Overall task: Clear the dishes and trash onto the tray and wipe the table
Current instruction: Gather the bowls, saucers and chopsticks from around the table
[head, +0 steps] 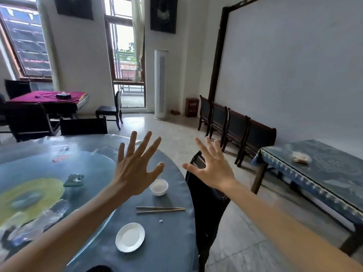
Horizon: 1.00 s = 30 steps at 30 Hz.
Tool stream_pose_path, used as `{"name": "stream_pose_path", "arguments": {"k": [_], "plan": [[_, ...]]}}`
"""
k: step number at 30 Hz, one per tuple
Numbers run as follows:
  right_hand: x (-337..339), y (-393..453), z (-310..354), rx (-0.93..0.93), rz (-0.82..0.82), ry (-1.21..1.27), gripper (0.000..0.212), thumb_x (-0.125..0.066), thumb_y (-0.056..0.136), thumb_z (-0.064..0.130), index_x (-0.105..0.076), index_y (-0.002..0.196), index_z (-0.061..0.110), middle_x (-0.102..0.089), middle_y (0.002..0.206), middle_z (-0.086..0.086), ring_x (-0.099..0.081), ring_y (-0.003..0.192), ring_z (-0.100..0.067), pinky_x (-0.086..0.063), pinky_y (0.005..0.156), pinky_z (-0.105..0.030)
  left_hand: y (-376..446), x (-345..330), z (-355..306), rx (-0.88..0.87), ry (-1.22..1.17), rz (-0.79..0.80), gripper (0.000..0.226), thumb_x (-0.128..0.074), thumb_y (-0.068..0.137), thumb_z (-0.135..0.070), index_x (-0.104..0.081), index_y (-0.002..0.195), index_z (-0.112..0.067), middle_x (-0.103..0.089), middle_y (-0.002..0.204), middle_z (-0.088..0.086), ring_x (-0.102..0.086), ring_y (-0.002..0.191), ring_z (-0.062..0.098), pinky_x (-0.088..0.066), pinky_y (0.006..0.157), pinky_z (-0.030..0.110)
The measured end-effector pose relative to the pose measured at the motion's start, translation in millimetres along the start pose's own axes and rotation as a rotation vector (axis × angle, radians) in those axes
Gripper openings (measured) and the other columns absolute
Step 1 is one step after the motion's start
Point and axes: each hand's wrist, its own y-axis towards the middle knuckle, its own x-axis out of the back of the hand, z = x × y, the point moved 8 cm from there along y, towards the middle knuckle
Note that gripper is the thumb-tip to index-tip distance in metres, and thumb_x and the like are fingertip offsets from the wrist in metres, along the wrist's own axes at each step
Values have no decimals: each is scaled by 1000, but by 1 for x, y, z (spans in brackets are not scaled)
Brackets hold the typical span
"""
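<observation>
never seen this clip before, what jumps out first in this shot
Two bare hands, the left hand and right hand, are raised with fingers spread wide, holding nothing. Below them on the round blue table lie a small white bowl, a pair of chopsticks and a white plate.
</observation>
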Motion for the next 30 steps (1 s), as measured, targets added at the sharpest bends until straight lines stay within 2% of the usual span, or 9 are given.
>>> {"name": "stream_pose_path", "arguments": {"k": [3, 9, 14, 16, 19, 21, 24, 27, 30], "plan": [[-62, 38, -15, -4, 121, 78, 99, -51, 80, 86, 2, 158, 55, 10, 171, 10, 19, 156, -16, -12, 127, -52, 3, -48, 30, 76, 1, 71, 80, -24, 86, -74, -11, 159, -45, 1, 169, -13, 16, 155, 24, -1, 123, 56], [-190, 115, -62, -58, 356, 227, 97, -56, 81, 81, -6, 159, 53, -1, 172, 14, 13, 157, -13, -14, 125, -45, 4, -172, 84, 355, -160, 374, 87, -22, 76, -76, 7, 155, -52, 17, 166, -19, 25, 151, 20, -8, 124, 50], [-278, 158, -111, -261, 516, 441, 90, -62, 88, 69, -15, 161, 46, -17, 171, -8, -8, 159, -23, -21, 126, -43, -10, -268, 115, 654, -406, 516, 78, -51, 89, -49, -25, 160, -27, -10, 169, -9, -5, 157, 22, -16, 123, 38], [-308, 168, -128, -334, 568, 529, 88, -65, 89, 63, -19, 161, 43, -29, 167, -7, -27, 154, -25, -28, 123, -40, -23, -300, 127, 831, -489, 502, 66, -57, 92, -39, -43, 152, -15, -32, 164, 3, -31, 151, 23, -25, 119, 34], [-348, 176, -142, -390, 634, 645, 86, -71, 91, 51, -23, 161, 37, -34, 165, -2, -35, 150, -22, -32, 122, -41, -52, -339, 140, 1188, -621, 439, 48, -60, 92, -29, -58, 138, -14, -61, 138, 9, -57, 125, 26, -45, 103, 36], [-372, 181, -148, -465, 662, 756, 84, -72, 93, 43, -24, 162, 32, -35, 165, -4, -40, 147, -20, -37, 119, -46, -73, -366, 144, 1467, -776, 375, 37, -59, 94, -19, -61, 130, -9, -64, 123, 9, -64, 107, 27, -56, 86, 39], [-403, 183, -152, -616, 715, 906, 78, -69, 97, 35, -25, 162, 28, -36, 163, -2, -45, 142, -19, -47, 108, -47, -96, -393, 142, 1861, -983, 204, 20, -57, 96, -11, -59, 112, 1, -58, 107, 14, -62, 81, 25, -55, 65, 33], [-429, 185, -153, -698, 773, 953, 75, -68, 98, 32, -27, 161, 26, -41, 159, -1, -51, 134, -20, -54, 100, -44, -109, -412, 138, 2042, -1012, 133, 21, -57, 96, -9, -56, 114, 1, -60, 112, 17, -65, 87, 29, -52, 58, 30], [-449, 191, -155, -753, 795, 966, 71, -67, 99, 31, -31, 159, 23, -46, 154, -2, -55, 127, -21, -58, 90, -40, -116, -429, 135, 2138, -996, 106, 26, -61, 95, -10, -57, 117, 3, -63, 116, 19, -66, 92, 30, -55, 68, 34]]}}
